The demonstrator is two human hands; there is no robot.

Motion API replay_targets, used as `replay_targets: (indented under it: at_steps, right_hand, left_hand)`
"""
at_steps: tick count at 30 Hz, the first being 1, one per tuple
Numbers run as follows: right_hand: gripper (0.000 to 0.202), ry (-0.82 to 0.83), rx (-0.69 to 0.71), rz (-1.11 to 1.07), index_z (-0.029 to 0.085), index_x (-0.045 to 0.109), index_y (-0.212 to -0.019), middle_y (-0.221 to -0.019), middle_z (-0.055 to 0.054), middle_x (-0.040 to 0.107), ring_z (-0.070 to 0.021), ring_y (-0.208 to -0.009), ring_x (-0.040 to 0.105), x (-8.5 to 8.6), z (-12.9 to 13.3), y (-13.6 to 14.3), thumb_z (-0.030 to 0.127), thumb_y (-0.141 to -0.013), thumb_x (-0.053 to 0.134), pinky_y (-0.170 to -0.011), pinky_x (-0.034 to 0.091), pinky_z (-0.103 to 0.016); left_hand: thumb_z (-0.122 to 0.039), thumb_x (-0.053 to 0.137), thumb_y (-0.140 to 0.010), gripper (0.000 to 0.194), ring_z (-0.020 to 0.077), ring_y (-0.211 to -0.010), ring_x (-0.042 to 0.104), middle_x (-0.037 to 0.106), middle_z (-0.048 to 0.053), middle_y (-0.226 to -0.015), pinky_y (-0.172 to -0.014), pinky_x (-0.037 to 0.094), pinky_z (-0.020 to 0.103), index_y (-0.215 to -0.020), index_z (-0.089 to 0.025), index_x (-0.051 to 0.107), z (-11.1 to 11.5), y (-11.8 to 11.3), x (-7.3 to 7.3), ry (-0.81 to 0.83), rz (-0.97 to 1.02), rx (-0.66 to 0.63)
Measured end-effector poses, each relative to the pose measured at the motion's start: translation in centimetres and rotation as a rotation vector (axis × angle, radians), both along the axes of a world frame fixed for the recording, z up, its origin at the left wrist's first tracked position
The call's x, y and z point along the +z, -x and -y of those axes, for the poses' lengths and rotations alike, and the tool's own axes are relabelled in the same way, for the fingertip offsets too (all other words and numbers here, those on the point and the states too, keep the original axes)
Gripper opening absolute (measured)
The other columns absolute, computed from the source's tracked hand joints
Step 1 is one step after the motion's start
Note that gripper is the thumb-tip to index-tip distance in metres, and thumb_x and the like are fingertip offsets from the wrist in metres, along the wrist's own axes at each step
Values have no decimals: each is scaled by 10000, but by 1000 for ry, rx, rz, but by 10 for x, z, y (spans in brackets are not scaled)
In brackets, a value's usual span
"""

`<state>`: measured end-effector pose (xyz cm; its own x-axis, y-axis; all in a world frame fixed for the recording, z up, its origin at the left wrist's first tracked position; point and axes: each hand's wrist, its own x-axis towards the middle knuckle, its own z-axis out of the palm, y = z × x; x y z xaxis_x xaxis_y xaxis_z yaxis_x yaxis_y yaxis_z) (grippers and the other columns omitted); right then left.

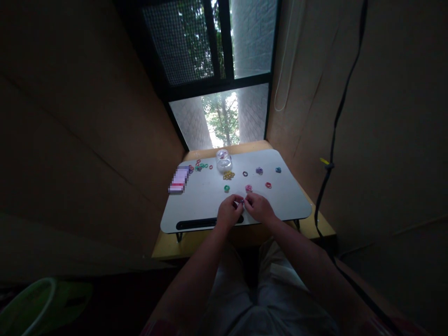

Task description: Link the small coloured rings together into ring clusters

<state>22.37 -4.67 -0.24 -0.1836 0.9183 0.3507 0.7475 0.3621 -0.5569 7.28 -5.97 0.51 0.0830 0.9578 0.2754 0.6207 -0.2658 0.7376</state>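
My left hand [228, 211] and my right hand [258, 207] meet over the near part of a white lap table [199, 205]. Their fingertips pinch together on something small and dark, too small to make out. Just beyond the fingers sits a bunch of pink rings [248, 188] that look like hair ties. A green bunch [227, 188] lies to its left and a red one [268, 185] to its right. Farther back are a yellow bunch [228, 175], a dark ring [245, 173], a purple bunch [259, 171] and a teal bunch [278, 170].
A clear jar [224, 161] stands at the back, with loose red and green rings [201, 166] left of it. At the left edge lies a blurred-out phone [179, 179]. A black slot [196, 223] runs along the near edge. A dark cord [336, 121] hangs at right.
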Motion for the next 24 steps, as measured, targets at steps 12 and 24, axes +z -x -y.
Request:
replay_targets:
  at_steps: [12, 24]
  right_hand:
    - [75, -33, 52, -51, 208, 580, -788, -717, 0, 605, -134, -647, 530, 0, 1, -1, 242, -802, 515, -618, 338, -236]
    - [115, -22, 52, -99, 219, 611, -849, -744, 2, 619, -128, -640, 540, 0, 1, -1, 257, -824, 505, -631, 365, -230]
  left_hand:
    - [-284, 540, -823, 139, 101, -630, 548, 654, -11, -771, -640, 407, 240, -866, -196, 639, -1, -1, -1, -7, 10, 39]
    - [-308, 520, -840, 159, 106, -641, 557, 641, -7, -735, -630, 397, 233, -832, -186, 624, 0, -1, 2, -6, 23, 60]
